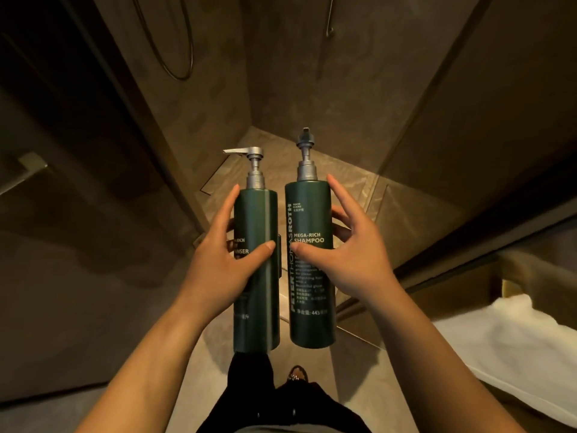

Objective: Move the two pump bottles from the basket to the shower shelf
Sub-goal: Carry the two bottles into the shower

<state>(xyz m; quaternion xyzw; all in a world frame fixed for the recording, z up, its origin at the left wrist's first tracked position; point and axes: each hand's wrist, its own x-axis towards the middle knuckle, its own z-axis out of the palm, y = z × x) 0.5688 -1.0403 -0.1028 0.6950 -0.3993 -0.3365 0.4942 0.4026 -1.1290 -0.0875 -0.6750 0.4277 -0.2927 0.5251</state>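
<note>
Two dark green pump bottles with grey pump heads are held upright side by side in front of me, above the shower floor. My left hand point(220, 260) grips the left bottle point(259, 307), whose label ends in "NSER" and whose spout points left. My right hand point(340, 254) grips the right bottle point(312, 320), labelled "MEGA-RICH SHAMPOO", with the index finger stretched up along its shoulder. The bottles almost touch. Neither a basket nor a shower shelf is in view.
Brown stone shower walls close in ahead, with a hose loop point(175, 57) at upper left. A dark door frame point(468, 245) runs diagonally on the right. A white towel point(515, 348) lies at lower right. A metal handle point(28, 170) juts in at left.
</note>
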